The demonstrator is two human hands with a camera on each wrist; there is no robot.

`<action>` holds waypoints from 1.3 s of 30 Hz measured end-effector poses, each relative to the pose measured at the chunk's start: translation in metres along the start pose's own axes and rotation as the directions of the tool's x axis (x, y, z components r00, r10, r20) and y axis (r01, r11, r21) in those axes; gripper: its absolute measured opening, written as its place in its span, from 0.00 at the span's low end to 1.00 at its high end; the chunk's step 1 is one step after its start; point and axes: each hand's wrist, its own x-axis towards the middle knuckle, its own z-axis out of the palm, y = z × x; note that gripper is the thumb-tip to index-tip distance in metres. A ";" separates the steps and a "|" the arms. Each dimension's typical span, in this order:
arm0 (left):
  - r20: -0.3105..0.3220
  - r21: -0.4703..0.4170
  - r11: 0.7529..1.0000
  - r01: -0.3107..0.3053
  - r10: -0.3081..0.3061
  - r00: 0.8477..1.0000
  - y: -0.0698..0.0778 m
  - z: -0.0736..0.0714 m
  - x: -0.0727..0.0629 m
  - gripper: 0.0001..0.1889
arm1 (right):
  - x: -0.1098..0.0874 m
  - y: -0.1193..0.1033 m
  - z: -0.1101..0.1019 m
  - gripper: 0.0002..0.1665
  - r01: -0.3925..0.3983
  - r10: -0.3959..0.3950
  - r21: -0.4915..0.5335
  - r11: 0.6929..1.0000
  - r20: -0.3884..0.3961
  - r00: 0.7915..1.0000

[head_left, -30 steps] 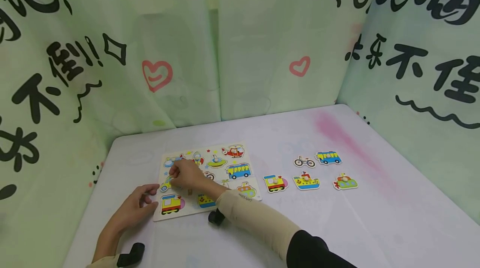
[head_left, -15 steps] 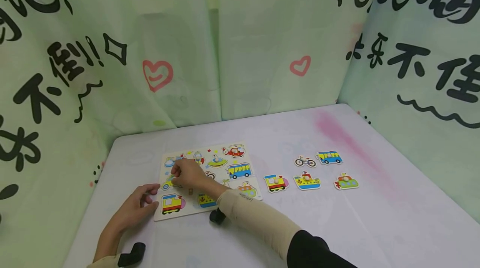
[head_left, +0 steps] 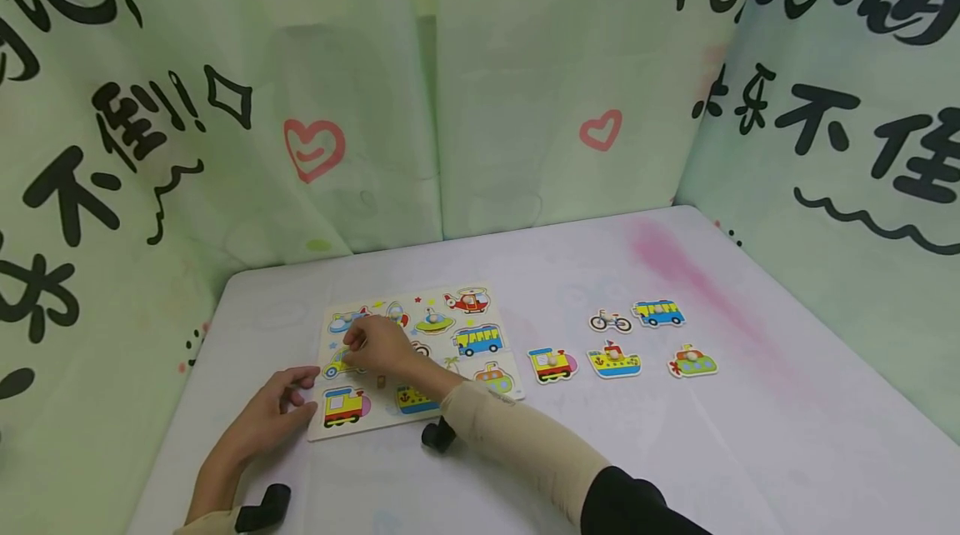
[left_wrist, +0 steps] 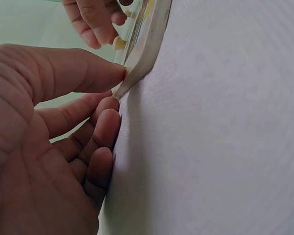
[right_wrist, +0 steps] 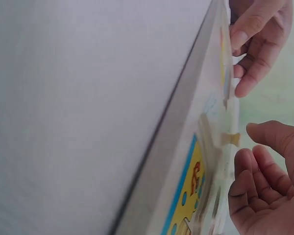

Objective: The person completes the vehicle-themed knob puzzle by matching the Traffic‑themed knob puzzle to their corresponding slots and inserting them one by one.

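Note:
A wooden puzzle board with printed vehicles lies on the table, some knobbed pieces in it. My left hand rests at its left edge; in the left wrist view the thumb touches that edge, the fingers loosely bent. Over the board's left part is my right hand, partly covering a yellow-green car. In the right wrist view, thumb and fingers stand apart beside a small knob, with a slight gap visible. Under the right hand, some of the board is hidden.
Right of the board lie loose pieces: a train, a ship, a bicycle, a bus and a submarine. Green curtains with black writing enclose the white table.
The right hand has shifted very slightly to the right over the board, and its forearm too. The left hand and loose pieces have stayed in place.

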 end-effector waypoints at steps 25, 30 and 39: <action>0.002 0.024 0.999 0.045 -0.045 0.999 0.002 0.002 0.001 0.30 | -0.033 0.012 -0.024 0.11 0.073 -0.066 0.182 0.981 -0.044 0.997; 0.009 0.016 0.999 0.039 -0.039 0.999 0.001 0.000 0.001 0.29 | -0.038 0.012 -0.028 0.11 0.079 -0.070 0.198 0.977 -0.054 0.996; 0.010 0.027 0.999 0.041 -0.041 0.999 0.002 0.001 0.001 0.29 | -0.049 0.014 -0.035 0.11 0.121 -0.110 0.223 0.967 -0.060 0.992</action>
